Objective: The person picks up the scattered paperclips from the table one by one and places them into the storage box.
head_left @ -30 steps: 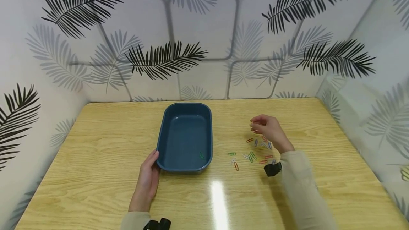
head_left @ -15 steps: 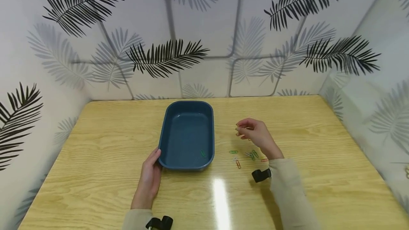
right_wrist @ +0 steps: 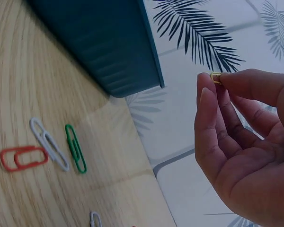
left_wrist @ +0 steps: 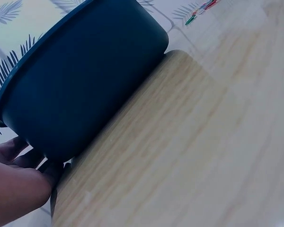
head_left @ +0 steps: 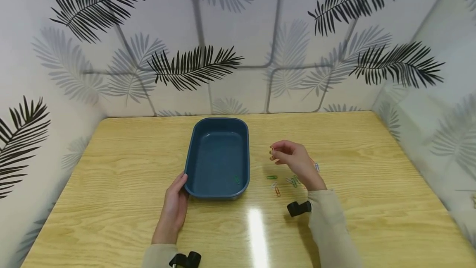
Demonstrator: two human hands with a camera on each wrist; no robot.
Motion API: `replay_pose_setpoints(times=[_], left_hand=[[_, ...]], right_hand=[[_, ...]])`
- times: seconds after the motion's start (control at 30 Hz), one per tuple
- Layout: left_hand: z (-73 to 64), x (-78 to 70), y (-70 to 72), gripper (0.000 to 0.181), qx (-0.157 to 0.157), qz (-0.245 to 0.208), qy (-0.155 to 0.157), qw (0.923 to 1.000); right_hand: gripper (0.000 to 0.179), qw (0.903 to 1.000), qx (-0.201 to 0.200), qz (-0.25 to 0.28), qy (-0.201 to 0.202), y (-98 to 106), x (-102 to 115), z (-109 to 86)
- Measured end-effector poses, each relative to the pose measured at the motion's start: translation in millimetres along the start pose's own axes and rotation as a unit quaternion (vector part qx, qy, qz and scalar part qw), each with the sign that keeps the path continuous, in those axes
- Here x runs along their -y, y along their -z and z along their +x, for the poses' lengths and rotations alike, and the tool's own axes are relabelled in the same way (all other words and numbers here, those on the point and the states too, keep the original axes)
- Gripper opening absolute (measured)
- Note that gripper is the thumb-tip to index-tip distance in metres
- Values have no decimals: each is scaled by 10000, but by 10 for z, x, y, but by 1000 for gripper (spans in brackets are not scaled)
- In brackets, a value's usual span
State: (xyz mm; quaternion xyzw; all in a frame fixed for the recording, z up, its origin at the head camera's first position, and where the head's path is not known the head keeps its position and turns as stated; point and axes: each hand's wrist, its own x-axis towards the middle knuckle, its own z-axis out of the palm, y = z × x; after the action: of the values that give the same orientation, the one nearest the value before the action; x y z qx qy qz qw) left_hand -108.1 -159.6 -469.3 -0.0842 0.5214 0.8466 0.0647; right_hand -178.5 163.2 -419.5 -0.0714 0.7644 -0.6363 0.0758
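My left hand [head_left: 175,206] grips the near left corner of a dark blue plastic tray [head_left: 218,156], thumb on the rim. In the left wrist view its fingers [left_wrist: 31,158] lie against the tray's side, low down. A green paper clip [head_left: 237,180] lies inside the tray near its right front corner. To the right of the tray, raised off the table, my right hand [head_left: 295,162] pinches a yellow paper clip [right_wrist: 216,78] between thumb and fingertips. Below that hand, in the right wrist view, are a red paper clip [right_wrist: 23,157], a white paper clip [right_wrist: 49,144] and a green paper clip [right_wrist: 75,149].
The wooden table [head_left: 122,185] carries the tray and a scatter of coloured paper clips, partly hidden by the right hand. A blue clip [head_left: 317,167] shows just beyond the wrist. A wall with a leaf pattern [head_left: 238,24] rises behind the table's far edge.
The right hand has moved left towards the tray with the yellow paper clip, quickly at first and then only slightly. The left hand keeps its hold on the tray.
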Motion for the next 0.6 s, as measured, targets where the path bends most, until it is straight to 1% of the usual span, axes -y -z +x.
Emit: replay_pose_setpoints(times=[0.17,0.33,0.6], left_hand=[[3,-1,3,54,-35,-38,-4,10000],[-6,-1,11,54,-38,2,-23,10000],[-5,0,-6,54,45,62,-9,10000]], right_hand=[[28,9998,-81,165,63,-89,53,-22],[24,9996,-172,198,131,-263,101,-11],[21,9994,-66,292,194,-514,193,2]])
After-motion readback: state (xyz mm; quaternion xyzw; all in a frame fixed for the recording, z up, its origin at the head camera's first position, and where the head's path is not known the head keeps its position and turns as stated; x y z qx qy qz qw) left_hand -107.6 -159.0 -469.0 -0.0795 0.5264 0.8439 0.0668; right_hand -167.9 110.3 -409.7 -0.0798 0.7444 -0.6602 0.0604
